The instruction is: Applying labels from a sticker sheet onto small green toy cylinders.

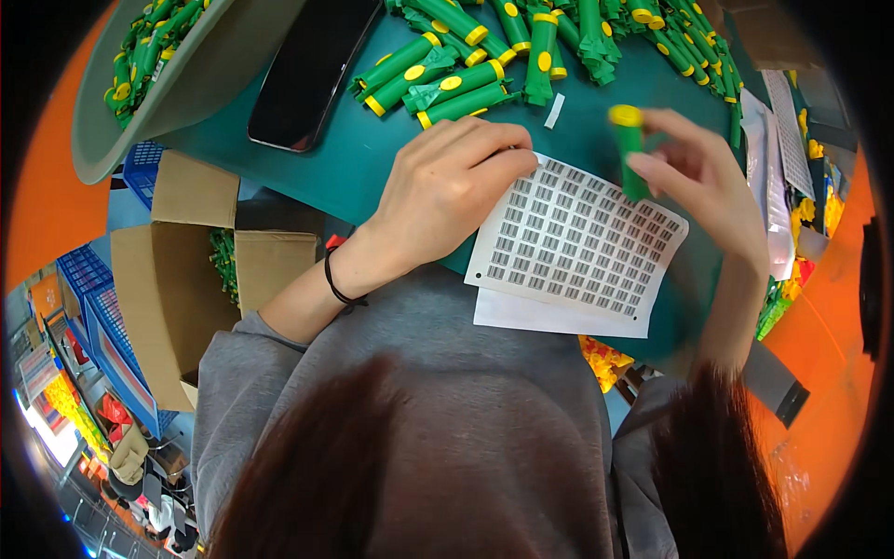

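My right hand (698, 172) grips a small green tube (630, 154) with a yellow round cap, held upright above the far right part of a label sheet. The white label sheet (568, 244) bears rows of small barcode stickers. My left hand (447, 186) pinches its far left corner, fingers closed. A second white paper (559, 319) shows under the near edge of the sheet. Beyond my hands lies a heap of similar green tubes (458, 82) with yellow ends, some with crinkled green wrapping. A small white strip (555, 110) lies between the heap and the sheet.
A black phone (312, 79) lies on the green table (363, 154) at the left. Far left, a grey-green tub (191, 93) holds more tubes. An open cardboard box (168, 289) stands below it, near blue crates (93, 289). Plastic-wrapped papers (768, 177) sit at the right edge.
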Available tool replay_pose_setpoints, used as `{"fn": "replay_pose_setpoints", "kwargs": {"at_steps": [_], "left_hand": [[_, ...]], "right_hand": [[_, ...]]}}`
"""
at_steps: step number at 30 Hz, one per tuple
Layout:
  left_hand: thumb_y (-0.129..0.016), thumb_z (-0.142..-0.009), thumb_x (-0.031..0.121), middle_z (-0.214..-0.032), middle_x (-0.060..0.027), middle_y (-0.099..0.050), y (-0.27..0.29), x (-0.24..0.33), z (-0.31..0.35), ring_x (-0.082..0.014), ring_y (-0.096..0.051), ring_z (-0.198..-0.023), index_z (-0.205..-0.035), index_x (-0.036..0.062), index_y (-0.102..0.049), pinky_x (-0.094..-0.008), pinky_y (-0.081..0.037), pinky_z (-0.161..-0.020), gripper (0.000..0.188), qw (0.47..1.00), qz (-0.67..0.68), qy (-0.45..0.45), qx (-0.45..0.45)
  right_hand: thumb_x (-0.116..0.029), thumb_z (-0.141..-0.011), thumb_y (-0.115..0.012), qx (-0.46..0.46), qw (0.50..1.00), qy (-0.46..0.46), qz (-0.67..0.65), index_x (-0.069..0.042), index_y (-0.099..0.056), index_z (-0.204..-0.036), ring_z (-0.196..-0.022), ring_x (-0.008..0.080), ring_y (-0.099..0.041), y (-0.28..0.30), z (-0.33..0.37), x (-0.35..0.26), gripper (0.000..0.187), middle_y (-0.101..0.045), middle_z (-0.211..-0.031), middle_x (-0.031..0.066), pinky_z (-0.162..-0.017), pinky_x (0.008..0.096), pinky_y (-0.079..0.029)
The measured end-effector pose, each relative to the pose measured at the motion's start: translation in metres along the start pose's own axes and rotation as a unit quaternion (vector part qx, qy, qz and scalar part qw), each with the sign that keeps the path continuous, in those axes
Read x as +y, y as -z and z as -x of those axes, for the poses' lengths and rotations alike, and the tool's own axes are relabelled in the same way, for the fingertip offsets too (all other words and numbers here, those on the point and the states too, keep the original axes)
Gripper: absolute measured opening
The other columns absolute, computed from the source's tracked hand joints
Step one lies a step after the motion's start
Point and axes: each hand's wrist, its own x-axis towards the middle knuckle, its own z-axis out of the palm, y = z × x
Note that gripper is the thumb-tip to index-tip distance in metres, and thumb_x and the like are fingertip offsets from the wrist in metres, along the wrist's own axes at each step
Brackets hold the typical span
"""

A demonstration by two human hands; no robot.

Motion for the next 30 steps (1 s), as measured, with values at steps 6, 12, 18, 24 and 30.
{"fn": "replay_pose_setpoints", "kwargs": {"at_steps": [6, 12, 18, 24, 30], "left_hand": [[-0.074, -0.081, 0.004, -0.095, -0.0057, -0.067, -0.003, 0.000, -0.003, -0.0241, -0.066, -0.085, -0.092, 0.0035, -0.067, -0.0323, -0.053, -0.072, 0.012, 0.998, 0.042, 0.049, 0.011], [-0.072, -0.087, 0.002, -0.093, -0.0065, -0.070, 0.003, 0.011, -0.014, -0.0186, -0.066, -0.080, -0.096, 0.0012, -0.068, -0.0292, -0.051, -0.069, 0.010, 0.973, 0.139, 0.181, -0.035], [-0.070, -0.089, 0.002, -0.102, -0.0065, -0.070, 0.014, 0.049, -0.046, -0.0124, -0.063, -0.093, -0.096, -0.0002, -0.069, -0.0248, -0.047, -0.078, 0.008, 0.941, 0.263, 0.186, -0.102], [-0.070, -0.089, 0.003, -0.103, -0.0085, -0.069, 0.006, 0.068, -0.063, -0.0148, -0.063, -0.093, -0.095, -0.0005, -0.068, -0.0280, -0.050, -0.083, 0.007, 0.934, 0.273, 0.138, -0.186], [-0.071, -0.088, 0.003, -0.104, -0.0089, -0.069, -0.003, 0.072, -0.068, -0.0161, -0.065, -0.093, -0.094, -0.0013, -0.068, -0.0290, -0.052, -0.083, 0.008, 0.942, 0.249, 0.119, -0.193]], "right_hand": [[-0.011, -0.091, -0.067, 0.065, 0.888, -0.021, -0.455, -0.001, -0.053, -0.116, -0.077, 0.0084, -0.056, -0.063, 0.055, 0.018, 0.030, -0.057, -0.109, 0.0111, -0.063, 0.0198, -0.045], [0.004, -0.094, -0.058, 0.135, 0.858, 0.052, -0.494, 0.001, -0.055, -0.122, -0.094, 0.0153, -0.063, -0.089, 0.067, 0.040, 0.028, -0.055, -0.124, 0.0166, -0.085, 0.0271, -0.054], [0.011, -0.087, -0.066, 0.190, 0.881, 0.083, -0.425, 0.003, -0.058, -0.123, -0.106, 0.0186, -0.064, -0.093, 0.072, 0.039, 0.037, -0.060, -0.123, 0.0159, -0.091, 0.0293, -0.055], [0.015, -0.080, -0.072, 0.233, 0.896, 0.127, -0.358, 0.006, -0.062, -0.118, -0.112, 0.0202, -0.061, -0.094, 0.076, 0.038, 0.040, -0.061, -0.123, 0.0147, -0.095, 0.0319, -0.055], [0.015, -0.081, -0.071, 0.244, 0.872, 0.118, -0.407, 0.010, -0.062, -0.117, -0.111, 0.0200, -0.062, -0.095, 0.076, 0.038, 0.038, -0.061, -0.121, 0.0143, -0.095, 0.0319, -0.057]]}}
